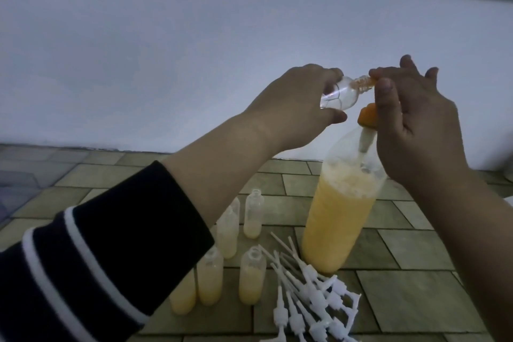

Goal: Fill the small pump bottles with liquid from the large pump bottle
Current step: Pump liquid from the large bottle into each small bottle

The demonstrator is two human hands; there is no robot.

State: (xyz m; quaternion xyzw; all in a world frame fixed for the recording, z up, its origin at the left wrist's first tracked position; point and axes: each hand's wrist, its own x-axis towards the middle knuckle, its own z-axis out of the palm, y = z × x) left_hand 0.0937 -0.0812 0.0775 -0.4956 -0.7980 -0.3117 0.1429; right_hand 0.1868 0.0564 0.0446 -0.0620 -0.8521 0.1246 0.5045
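Note:
My left hand [299, 100] grips a small clear bottle [145, 93], tipped on its side with its neck pointing right against the orange spout. My right hand [410, 119] rests on top of the large bottle's orange pump head [366, 116], fingers over the nozzle and partly hiding it. The large clear bottle [336, 219] stands upright on the tiled floor, mostly full of orange-yellow liquid. Orange liquid shows at the small bottle's neck; its body looks empty.
Several small open bottles [251, 280] with pale orange liquid stand on the tiled floor [416, 258] at lower centre, some behind my left sleeve. A pile of white pump tops [313, 300] lies to their right. A white wall rises behind.

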